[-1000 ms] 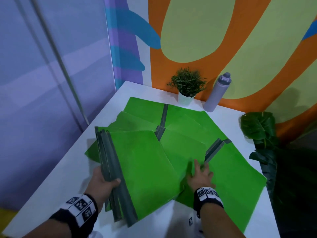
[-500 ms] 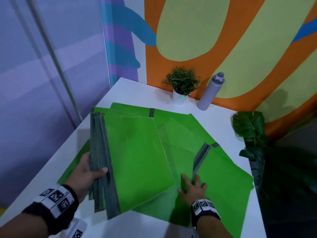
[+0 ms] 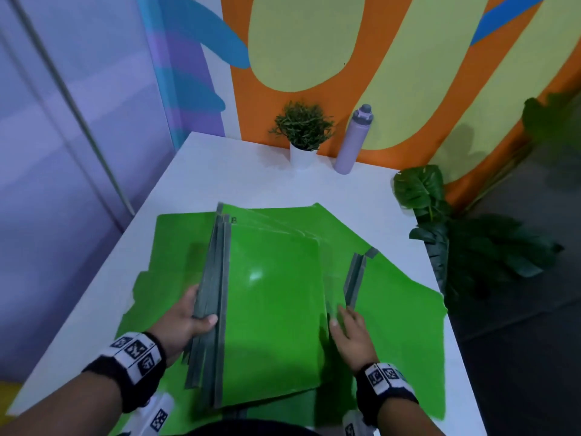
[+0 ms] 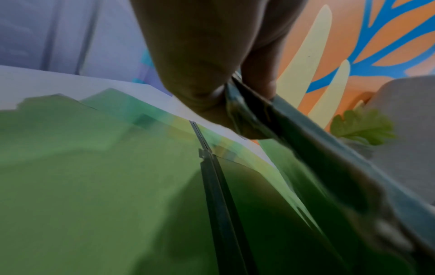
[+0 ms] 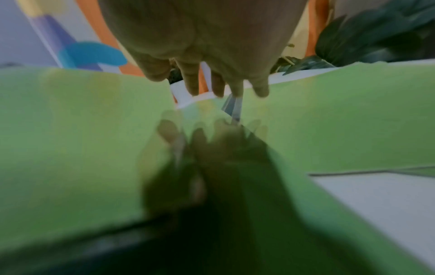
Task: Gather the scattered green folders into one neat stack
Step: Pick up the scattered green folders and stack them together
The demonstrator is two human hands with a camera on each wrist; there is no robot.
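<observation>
The left hand clamps its grip on the grey spines of a bundle of green folders, roughly four, count unclear. The right hand lies flat, fingers straight, on loose green folders spread across the white desk. No legible writing.

A white table is seen spreading out beyond the grip. Far ahead of the grip, at the table's far edge, a small potted plant and a lilac bottle are set just beside each other, upright. Well right of the grip, off the table, large dark leaves are seen. A painted wall is seen behind.
</observation>
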